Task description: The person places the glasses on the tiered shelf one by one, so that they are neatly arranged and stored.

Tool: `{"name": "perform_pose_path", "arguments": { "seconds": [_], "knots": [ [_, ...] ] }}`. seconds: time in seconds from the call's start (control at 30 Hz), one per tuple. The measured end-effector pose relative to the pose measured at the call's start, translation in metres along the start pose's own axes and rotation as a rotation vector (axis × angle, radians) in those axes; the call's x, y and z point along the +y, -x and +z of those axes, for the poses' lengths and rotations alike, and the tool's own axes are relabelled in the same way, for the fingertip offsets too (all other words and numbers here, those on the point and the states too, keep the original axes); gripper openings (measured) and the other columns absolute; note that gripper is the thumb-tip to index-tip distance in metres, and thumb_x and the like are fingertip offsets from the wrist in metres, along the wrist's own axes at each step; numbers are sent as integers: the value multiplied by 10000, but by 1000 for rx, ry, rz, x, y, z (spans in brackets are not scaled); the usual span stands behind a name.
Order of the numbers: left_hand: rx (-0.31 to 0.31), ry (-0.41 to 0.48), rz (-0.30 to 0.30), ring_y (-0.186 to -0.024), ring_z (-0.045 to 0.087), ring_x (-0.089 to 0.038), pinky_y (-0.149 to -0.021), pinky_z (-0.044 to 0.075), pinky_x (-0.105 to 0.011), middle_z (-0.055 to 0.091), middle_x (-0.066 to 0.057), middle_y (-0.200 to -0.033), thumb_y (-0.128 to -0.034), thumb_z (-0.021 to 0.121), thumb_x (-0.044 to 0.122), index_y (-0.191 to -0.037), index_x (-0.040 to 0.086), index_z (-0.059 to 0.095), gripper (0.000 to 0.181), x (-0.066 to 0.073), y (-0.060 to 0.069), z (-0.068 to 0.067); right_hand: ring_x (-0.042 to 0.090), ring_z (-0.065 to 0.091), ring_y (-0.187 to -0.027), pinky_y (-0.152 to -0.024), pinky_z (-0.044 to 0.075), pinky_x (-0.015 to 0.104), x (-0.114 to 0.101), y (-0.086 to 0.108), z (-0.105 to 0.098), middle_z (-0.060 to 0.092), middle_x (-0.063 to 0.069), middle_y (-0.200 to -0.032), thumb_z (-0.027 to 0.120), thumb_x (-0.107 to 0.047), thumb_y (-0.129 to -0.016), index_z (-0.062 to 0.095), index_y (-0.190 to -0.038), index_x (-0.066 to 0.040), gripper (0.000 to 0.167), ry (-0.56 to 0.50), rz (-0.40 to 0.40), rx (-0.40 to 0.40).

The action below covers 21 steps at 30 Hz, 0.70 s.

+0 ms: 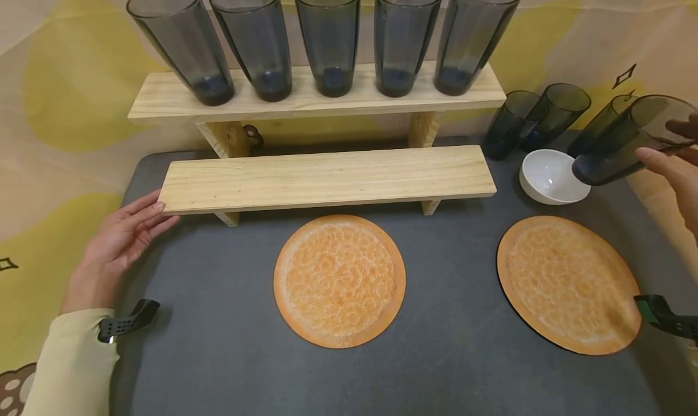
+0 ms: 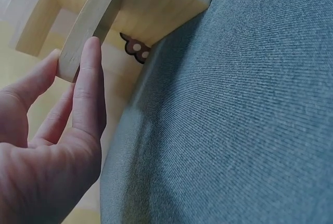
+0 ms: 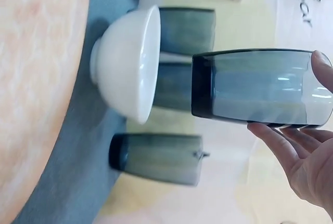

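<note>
At the left end of the lower tier of a two-tier wooden shelf (image 1: 327,178), my left hand (image 1: 122,237) pinches the board edge. The left wrist view has the thumb on one face of the board (image 2: 86,34) and a finger on the other. Over at the right, my right hand (image 1: 676,177) grips a smoky blue-grey glass tumbler (image 3: 255,86) near its rim. It hangs in the air, tilted in the head view, its base beside a white bowl (image 1: 553,177). Several matching tumblers (image 1: 334,46) stand in a row on the upper tier.
More tumblers (image 1: 561,113) stand behind the bowl at the table's back right corner. Two round orange-brown mats, one in the middle (image 1: 339,281) and one at the right (image 1: 568,284), lie on the dark grey table (image 1: 218,319). A patterned cloth (image 1: 82,71) hangs behind.
</note>
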<state>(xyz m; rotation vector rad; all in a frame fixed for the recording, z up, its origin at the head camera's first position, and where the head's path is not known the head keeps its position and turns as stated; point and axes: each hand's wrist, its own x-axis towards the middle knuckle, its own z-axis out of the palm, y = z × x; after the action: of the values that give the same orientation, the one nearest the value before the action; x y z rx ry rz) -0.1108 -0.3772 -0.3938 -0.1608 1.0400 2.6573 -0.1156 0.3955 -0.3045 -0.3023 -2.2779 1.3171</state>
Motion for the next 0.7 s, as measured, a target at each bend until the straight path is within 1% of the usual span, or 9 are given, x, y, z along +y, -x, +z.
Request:
{"name": "perform_pose_path", "arguments": {
  "seconds": [0.03, 0.1, 0.17, 0.2, 0.27, 0.37, 0.47, 0.57, 0.7],
  "knots": [
    [8, -7, 4, -1026, 678, -340, -851, 584, -457, 672, -219, -1144, -986, 361, -159, -1191, -47, 648, 370, 0, 0, 0, 26, 512, -1119, -881, 468, 64, -5, 2, 2, 525, -113, -1289, 656, 23, -901, 459, -1432, -130, 587, -49, 10, 5],
    [21, -12, 8, -1022, 680, -338, -847, 586, -456, 674, -217, -1142, -985, 370, -155, -1189, -45, 652, 365, -1, 0, 1, 13, 533, -1079, -840, 474, 52, -14, 5, 7, 565, -91, -1288, 681, 60, -869, 507, -1409, -155, 607, -74, 9, 15],
    [24, -8, 7, -1024, 679, -339, -849, 584, -456, 673, -218, -1143, -984, 373, -155, -1189, -45, 651, 363, -1, 1, 1, -4, 575, -1014, -833, 483, 57, -21, 6, 13, 602, -63, -1284, 719, 74, -834, 564, -1371, -161, 607, -88, -16, 13],
    [25, -4, 7, -1023, 679, -340, -849, 584, -458, 672, -219, -1142, -983, 374, -156, -1188, -46, 651, 361, -1, 1, 1, -14, 600, -996, -827, 490, 59, -24, 7, 16, 625, -40, -1273, 732, 87, -817, 587, -1352, -147, 602, -91, -47, 7],
    [29, 3, 8, -1024, 679, -342, -847, 584, -462, 672, -219, -1142, -982, 372, -159, -1187, -46, 650, 362, -1, 1, 0, -41, 619, -949, -810, 483, 48, -32, 9, 24, 648, -53, -1251, 750, 69, -810, 606, -1341, -153, 593, -10, -102, -5],
    [19, 25, 6, -1026, 677, -350, -847, 582, -470, 669, -225, -1143, -981, 363, -166, -1188, -52, 645, 368, 0, 2, -1, -36, 645, -910, -729, 494, 34, -40, 11, 32, 678, -76, -1179, 766, 91, -783, 623, -1325, -123, 600, -55, -122, -74],
    [19, 29, 3, -1026, 676, -351, -847, 582, -471, 670, -226, -1143, -981, 363, -166, -1189, -54, 646, 368, 0, 2, -1, -13, 648, -889, -715, 480, 58, -47, 15, 41, 678, -89, -1128, 771, 104, -771, 636, -1308, -111, 594, -64, -145, -112],
    [30, 13, 6, -1020, 679, -346, -844, 585, -464, 673, -221, -1137, -981, 372, -162, -1180, -50, 654, 363, -1, 2, 0, -14, 654, -866, -711, 475, 88, -53, 18, 53, 685, -108, -1077, 792, 95, -753, 648, -1291, -100, 590, -57, -177, -139],
    [29, 14, 3, -1022, 679, -345, -845, 584, -463, 673, -218, -1140, -980, 377, -162, -1180, -47, 651, 359, -2, 2, 0, -4, 665, -863, -699, 498, 81, -60, 23, 69, 705, -119, -1057, 818, 77, -731, 641, -1301, -113, 626, -64, -219, -189]
  ]
}}
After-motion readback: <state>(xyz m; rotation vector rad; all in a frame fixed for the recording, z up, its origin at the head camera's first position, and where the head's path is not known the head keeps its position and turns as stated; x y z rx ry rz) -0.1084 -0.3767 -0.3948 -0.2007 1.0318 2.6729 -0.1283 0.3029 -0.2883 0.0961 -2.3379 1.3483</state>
